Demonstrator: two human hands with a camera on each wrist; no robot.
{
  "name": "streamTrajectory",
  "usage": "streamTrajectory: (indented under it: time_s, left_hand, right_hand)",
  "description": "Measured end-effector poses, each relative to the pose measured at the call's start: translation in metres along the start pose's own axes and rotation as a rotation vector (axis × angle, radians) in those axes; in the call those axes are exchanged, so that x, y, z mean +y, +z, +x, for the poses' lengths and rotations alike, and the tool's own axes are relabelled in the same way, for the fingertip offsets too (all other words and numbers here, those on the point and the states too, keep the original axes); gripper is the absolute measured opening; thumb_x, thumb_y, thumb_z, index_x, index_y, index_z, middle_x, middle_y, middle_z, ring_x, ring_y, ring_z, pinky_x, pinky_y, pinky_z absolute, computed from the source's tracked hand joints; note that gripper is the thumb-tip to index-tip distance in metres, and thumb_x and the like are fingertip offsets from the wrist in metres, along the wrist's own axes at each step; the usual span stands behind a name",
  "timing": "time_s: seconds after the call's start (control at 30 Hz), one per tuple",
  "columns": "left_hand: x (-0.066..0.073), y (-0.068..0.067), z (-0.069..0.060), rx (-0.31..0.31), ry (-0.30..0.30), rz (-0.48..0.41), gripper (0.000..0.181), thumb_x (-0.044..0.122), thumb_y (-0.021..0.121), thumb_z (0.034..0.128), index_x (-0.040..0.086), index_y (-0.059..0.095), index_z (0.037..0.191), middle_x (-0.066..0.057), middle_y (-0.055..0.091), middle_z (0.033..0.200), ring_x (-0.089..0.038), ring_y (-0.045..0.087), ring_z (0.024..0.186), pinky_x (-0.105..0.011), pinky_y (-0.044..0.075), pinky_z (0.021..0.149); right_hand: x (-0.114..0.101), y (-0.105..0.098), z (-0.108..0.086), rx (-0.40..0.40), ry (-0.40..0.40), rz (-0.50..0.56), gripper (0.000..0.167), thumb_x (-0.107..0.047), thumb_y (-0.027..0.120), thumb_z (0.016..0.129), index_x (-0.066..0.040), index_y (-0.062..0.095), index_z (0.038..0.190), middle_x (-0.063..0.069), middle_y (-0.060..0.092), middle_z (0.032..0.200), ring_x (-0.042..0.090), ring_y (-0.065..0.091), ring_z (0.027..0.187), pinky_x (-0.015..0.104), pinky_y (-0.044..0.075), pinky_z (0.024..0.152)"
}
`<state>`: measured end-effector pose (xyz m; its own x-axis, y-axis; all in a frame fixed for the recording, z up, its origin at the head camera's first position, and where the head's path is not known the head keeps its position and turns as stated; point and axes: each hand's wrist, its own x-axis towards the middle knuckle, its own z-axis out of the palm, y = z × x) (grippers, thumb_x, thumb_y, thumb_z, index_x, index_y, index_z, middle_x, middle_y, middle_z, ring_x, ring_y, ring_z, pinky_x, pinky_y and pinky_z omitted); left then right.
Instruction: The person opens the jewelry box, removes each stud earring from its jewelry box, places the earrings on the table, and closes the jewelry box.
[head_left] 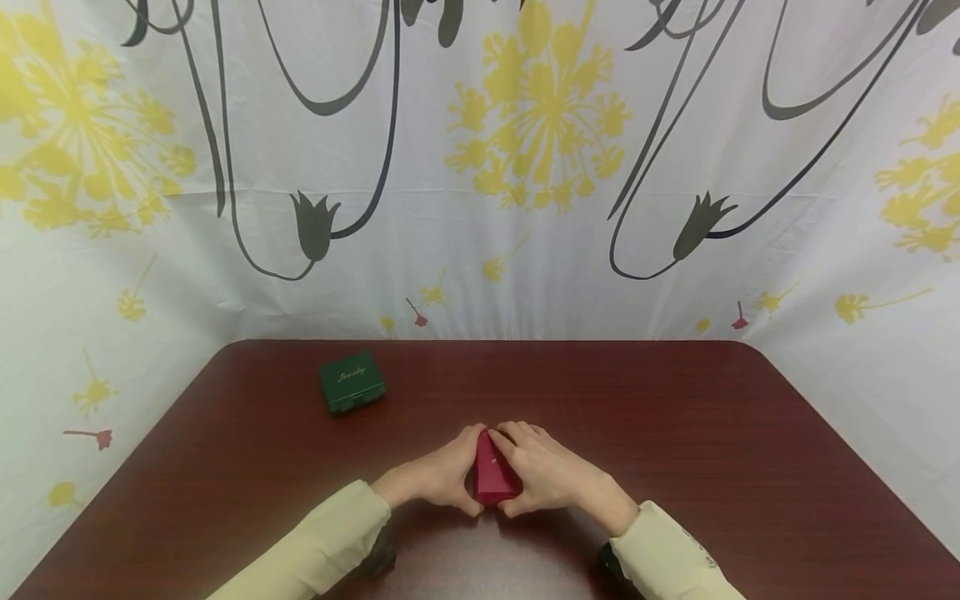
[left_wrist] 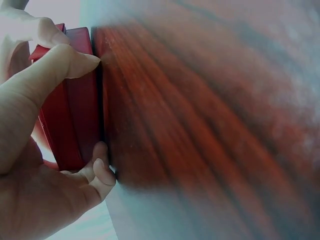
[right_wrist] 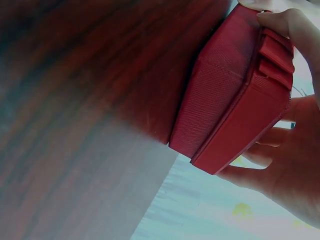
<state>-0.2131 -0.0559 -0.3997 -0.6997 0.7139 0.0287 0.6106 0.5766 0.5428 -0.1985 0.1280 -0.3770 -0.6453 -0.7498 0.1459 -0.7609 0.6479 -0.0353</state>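
A small red box (head_left: 495, 482) sits on the dark wooden table in front of the person. The right wrist view shows its closed lid, a seam round its side and a folded bow (right_wrist: 276, 59) at one edge. From the left, the left hand (head_left: 444, 477) holds the box, thumb at the near end and fingers at the far end. The right hand (head_left: 553, 473) grips it from the other side, its thumb near the bow and its fingers spread over the lid and far side. Part of the lid is hidden under the right fingers.
A green box (head_left: 352, 383) with gold lettering on its lid lies farther back on the left of the table (head_left: 637, 408). Behind and beside the table hangs a white curtain (head_left: 420, 167) with yellow and grey flower prints.
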Motion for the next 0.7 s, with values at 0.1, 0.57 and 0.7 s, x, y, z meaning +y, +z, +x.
streamTrajectory:
  time_s: [0.1, 0.57, 0.7]
  left_hand:
    - [0.0004, -0.0003, 0.0000, -0.005, -0.010, -0.010, 0.088, 0.015, 0.081, 0.0567, -0.001, 0.027, 0.124, -0.008, 0.038, 0.113, -0.015, 0.042, 0.102, -0.024, 0.040, 0.088]
    - [0.0006, -0.0009, 0.0003, -0.004, -0.016, -0.020, 0.088, 0.014, 0.081, 0.0564, -0.001, 0.027, 0.123, -0.008, 0.038, 0.113, -0.016, 0.043, 0.102, -0.025, 0.040, 0.087]
    - [0.0003, -0.0008, 0.0005, -0.002, -0.024, -0.025, 0.090, 0.013, 0.081, 0.0558, -0.002, 0.025, 0.125, -0.010, 0.038, 0.116, -0.017, 0.043, 0.105, -0.026, 0.039, 0.090]
  right_hand:
    - [0.0005, -0.0009, 0.0002, -0.006, -0.005, 0.000, 0.080, -0.041, 0.074, 0.061, 0.005, 0.047, 0.121, 0.012, 0.049, 0.112, 0.023, 0.048, 0.100, 0.041, 0.043, 0.085]
    - [0.0012, 0.0000, -0.0007, -0.013, 0.015, 0.032, 0.082, -0.041, 0.075, 0.060, 0.005, 0.046, 0.122, 0.013, 0.047, 0.115, 0.025, 0.046, 0.104, 0.042, 0.041, 0.087]
    - [0.0011, 0.0006, -0.0017, 0.000, 0.021, 0.033, 0.083, -0.042, 0.075, 0.060, 0.004, 0.046, 0.122, 0.014, 0.047, 0.116, 0.024, 0.045, 0.104, 0.042, 0.041, 0.087]
